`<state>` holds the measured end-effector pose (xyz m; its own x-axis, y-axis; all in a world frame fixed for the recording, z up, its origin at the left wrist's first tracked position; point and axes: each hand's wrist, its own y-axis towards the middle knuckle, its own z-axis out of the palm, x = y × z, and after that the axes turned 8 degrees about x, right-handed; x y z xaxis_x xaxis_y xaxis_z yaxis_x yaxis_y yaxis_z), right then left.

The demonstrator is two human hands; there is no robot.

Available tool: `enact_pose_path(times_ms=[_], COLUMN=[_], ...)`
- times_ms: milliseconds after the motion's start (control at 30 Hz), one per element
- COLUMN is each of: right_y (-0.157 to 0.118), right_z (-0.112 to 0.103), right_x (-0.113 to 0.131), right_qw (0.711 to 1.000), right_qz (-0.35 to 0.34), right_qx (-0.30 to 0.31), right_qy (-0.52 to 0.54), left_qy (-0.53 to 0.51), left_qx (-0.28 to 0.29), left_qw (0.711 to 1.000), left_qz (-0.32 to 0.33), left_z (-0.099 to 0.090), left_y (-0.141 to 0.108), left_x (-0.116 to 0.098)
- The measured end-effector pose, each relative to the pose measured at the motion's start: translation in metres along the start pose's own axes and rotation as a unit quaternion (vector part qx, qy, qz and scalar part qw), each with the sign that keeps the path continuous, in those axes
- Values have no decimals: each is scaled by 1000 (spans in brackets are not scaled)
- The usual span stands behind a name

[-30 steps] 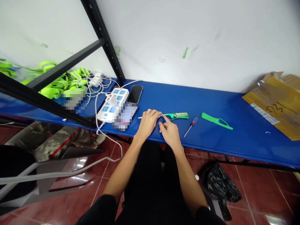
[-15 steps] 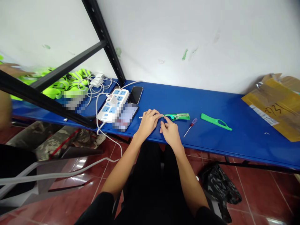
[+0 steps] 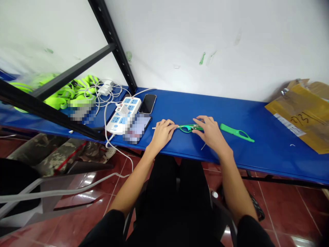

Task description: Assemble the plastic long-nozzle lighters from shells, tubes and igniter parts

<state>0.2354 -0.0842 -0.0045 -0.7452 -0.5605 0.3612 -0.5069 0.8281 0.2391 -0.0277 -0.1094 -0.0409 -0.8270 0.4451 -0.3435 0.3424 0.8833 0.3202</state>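
On the blue table lies an opened green device (image 3: 187, 128) with small parts inside it. My left hand (image 3: 164, 132) pinches the thin metal rod at the device's left end, and the rod's tip pokes out past the fingers. Over the device's right half is my right hand (image 3: 207, 129), thumb and index finger apart on either side of it. A matching green cover (image 3: 236, 132) with an oval loop lies farther right. Only the shaft of a screwdriver (image 3: 203, 146) shows; its handle is hidden beneath my right hand.
Left of my hands are a white power strip (image 3: 124, 115), a dark phone (image 3: 147, 104) and a partly blurred phone (image 3: 137, 128). Neon yellow straps (image 3: 57, 102) and white cables lie beyond the black frame (image 3: 117, 51). A yellow package (image 3: 303, 116) sits at the right.
My right hand has moved right, from the device's loop to its right half, and its fingers have spread. It now covers the screwdriver handle. The other person's arm at far left has left view.
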Motion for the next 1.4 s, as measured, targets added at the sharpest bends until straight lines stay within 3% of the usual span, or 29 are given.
enact_pose_path(times_ms=[133, 233, 400, 1400], right_y=[37, 52, 51, 46], right_z=[-9, -7, -3, 2], right_x=[-49, -59, -59, -63], right_qw=[978, 955, 948, 939], right_qz=[-105, -145, -154, -161], right_qx=[173, 225, 216, 226], right_qy=[42, 126, 175, 205], left_qy=[-11, -12, -14, 14], left_qx=[-10, -13, -15, 5], left_qw=[1000, 1000, 1000, 1000], left_qz=[-6, -8, -7, 5], left_z=[1, 2, 1, -4], left_y=[0, 0, 0, -4], left_x=[2, 3, 2, -3])
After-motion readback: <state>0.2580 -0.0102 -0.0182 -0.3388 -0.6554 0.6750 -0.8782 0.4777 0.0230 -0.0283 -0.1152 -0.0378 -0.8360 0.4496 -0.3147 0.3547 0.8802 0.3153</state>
